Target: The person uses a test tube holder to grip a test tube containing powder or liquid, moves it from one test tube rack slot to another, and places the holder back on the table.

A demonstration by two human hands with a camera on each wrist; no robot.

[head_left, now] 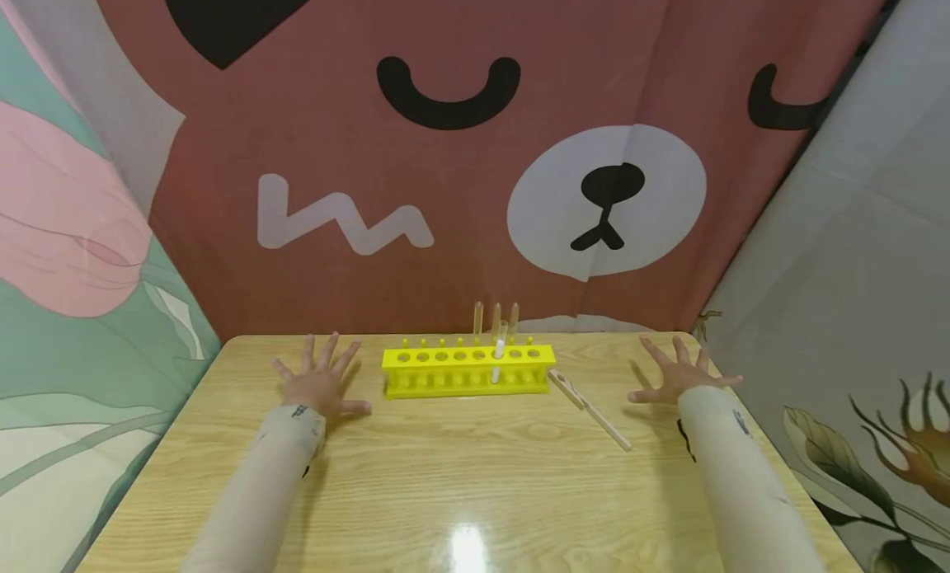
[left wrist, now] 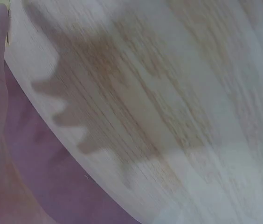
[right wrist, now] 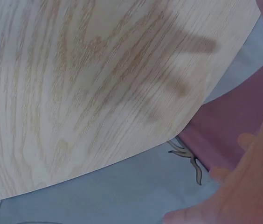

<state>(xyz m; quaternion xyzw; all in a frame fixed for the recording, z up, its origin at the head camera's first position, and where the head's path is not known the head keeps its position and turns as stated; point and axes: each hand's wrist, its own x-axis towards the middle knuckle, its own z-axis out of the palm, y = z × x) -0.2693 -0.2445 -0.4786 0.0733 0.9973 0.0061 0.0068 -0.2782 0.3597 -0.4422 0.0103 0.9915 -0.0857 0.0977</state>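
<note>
My left hand (head_left: pixel 317 389) is spread over the left part of the table, fingers straight, holding nothing. On the right side my right hand (head_left: pixel 677 378) is spread the same way, also holding nothing. Between them stands a yellow test tube rack (head_left: pixel 467 383) with a row of round holes. A tube with white contents (head_left: pixel 497 363) sits upright in one hole right of the rack's middle. Several clear glass tubes (head_left: pixel 478 319) stick up at the rack's back. A wooden test tube clamp (head_left: pixel 591 410) lies slanted between the rack and my right hand.
The wood-grain table (head_left: pixel 460 466) carries these things. Behind it hangs a reddish-brown cloth (head_left: pixel 460 284) with a bear face, close to the table's back edge. A pale printed cloth (head_left: pixel 853 293) hangs on the right, a green and pink one (head_left: pixel 74 326) on the left.
</note>
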